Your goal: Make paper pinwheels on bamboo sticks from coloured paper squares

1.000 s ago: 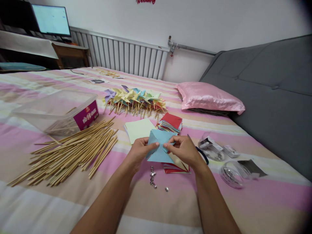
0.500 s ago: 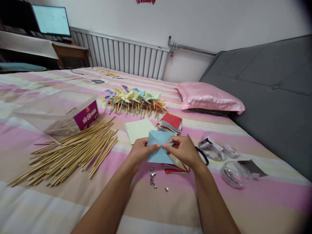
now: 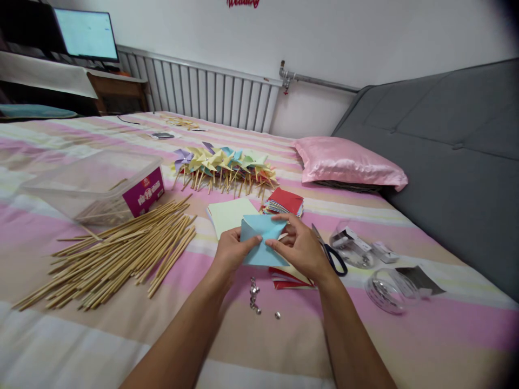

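A light, easily creased blue paper square [image 3: 261,240] is pinched at its folded flaps, apparently, by left hand [image 3: 231,251] and right hand [image 3: 302,248] fingers, mid-bed.

Red wall lettering [image 3: 242,2] cut off at top edge — unreadable.

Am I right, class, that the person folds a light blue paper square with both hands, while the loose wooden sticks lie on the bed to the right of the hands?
Not quite. Both the left hand and right hand do hold the light blue paper square, but the head view shows the wooden sticks lying on the bed to the left of the hands, not the right.
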{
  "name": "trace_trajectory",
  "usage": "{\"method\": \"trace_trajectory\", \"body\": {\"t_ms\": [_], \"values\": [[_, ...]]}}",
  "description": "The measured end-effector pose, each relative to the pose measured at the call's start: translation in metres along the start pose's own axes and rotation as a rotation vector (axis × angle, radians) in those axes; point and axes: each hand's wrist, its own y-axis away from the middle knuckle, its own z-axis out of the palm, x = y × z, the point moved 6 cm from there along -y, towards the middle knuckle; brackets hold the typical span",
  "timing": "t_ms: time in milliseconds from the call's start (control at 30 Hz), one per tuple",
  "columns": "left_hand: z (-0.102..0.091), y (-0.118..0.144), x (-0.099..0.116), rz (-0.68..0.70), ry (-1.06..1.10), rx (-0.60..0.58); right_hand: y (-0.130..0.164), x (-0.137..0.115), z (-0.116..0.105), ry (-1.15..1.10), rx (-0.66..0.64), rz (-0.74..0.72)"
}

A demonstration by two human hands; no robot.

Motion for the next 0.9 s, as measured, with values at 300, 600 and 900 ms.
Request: {"method": "trace_trajectory", "body": {"t_ms": [300,600,900], "values": [[0.007,0.004,0.006,0.04,0.107,0.0,-0.003,0.007,0.004,-0.288,0.07,0.026],[0.011,0.007,0.004,0.012,0.061,-0.061,-0.002,0.011,0.001,-0.303,0.08,0.037],[0.006,0.004,-0.001,-0.041,0.064,-0.046,-0.003,0.004,-0.004,-0.253,0.152,-0.047]]}}
